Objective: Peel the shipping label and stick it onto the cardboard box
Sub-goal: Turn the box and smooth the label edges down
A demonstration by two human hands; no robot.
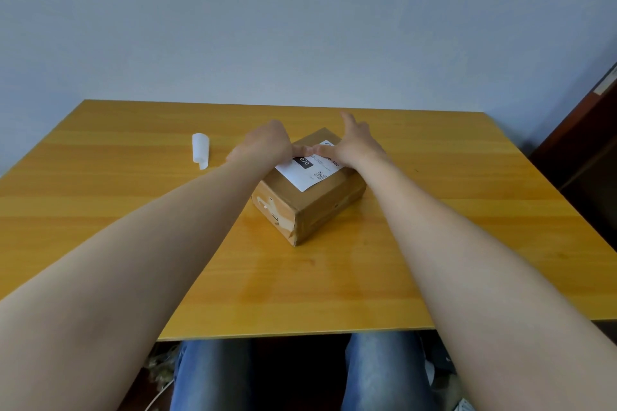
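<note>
A brown cardboard box [317,207] stands turned at an angle in the middle of the wooden table. A white shipping label [305,173] with a black "070" block and a small square code lies flat on its top. My left hand [267,143] rests on the label's far left part, fingers bent down onto it. My right hand [355,143] lies flat on the label's far right part, thumb pressing toward the left hand, fingers stretched out past the box. The label's far half is hidden under both hands.
A rolled white piece of backing paper [200,149] lies on the yellow wooden table [467,227] left of the box. A grey wall stands behind the table's far edge. Dark furniture [587,157] sits at the right. My knees show below the near edge.
</note>
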